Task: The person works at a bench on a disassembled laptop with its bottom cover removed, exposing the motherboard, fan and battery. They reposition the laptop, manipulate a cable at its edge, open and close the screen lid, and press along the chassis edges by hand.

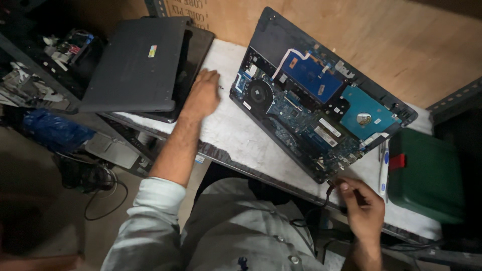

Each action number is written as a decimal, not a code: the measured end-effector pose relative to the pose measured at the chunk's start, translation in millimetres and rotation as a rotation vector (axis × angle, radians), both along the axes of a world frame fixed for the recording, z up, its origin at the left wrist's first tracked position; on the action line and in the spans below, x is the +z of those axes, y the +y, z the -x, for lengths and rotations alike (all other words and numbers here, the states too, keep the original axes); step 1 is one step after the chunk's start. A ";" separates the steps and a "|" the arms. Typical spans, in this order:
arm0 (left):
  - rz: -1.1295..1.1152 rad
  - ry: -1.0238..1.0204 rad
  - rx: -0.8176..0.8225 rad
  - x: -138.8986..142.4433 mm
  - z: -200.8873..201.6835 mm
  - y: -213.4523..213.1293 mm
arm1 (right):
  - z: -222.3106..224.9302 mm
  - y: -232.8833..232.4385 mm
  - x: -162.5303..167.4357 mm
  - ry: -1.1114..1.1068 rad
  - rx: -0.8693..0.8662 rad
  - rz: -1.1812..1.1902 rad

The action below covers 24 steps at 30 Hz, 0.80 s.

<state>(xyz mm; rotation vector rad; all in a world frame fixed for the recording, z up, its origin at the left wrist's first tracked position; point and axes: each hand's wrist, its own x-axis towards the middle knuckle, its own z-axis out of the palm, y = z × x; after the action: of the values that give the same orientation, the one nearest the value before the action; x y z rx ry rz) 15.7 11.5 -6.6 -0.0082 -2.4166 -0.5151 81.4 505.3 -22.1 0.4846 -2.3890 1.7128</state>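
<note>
Right hand [362, 205] pinches a thin dark cable [329, 193] at the near corner of the opened laptop [311, 100], fingers closed on the cable's end just beside the laptop's edge. Left hand [202, 94] lies flat on the white table surface [236, 135], fingers loosely spread, holding nothing, its fingertips next to a closed dark laptop [135, 62] stacked on another dark slab.

Opened laptop lies bottom up, tilted across the table, cover off: fan [260, 93] at left, blue battery [311, 75] in the middle, round-hubbed drive [365, 118] at right, circuit board below them.

Green case [427, 173] sits at the table's right end; a white pen [384, 168] lies between it and the opened laptop. Cluttered metal shelving [45, 65] stands at far left.
</note>
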 end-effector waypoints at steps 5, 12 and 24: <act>-0.083 -0.021 -0.010 -1.1 -5.4 1.4 | -1.0 -0.3 -0.6 -0.025 -0.006 0.041; -0.200 0.013 0.037 -5.7 -12.2 2.5 | -2.4 0.6 -0.8 -0.078 -0.062 -0.029; -0.018 0.065 -0.004 -6.5 -15.4 6.6 | -0.4 0.4 -2.6 -0.036 -0.025 0.007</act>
<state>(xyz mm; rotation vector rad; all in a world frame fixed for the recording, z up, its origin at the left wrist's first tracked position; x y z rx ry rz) 31.1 18.0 -13.2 -0.0219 -2.3485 -0.5304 81.8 505.7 -24.7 0.4250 -2.4031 1.7332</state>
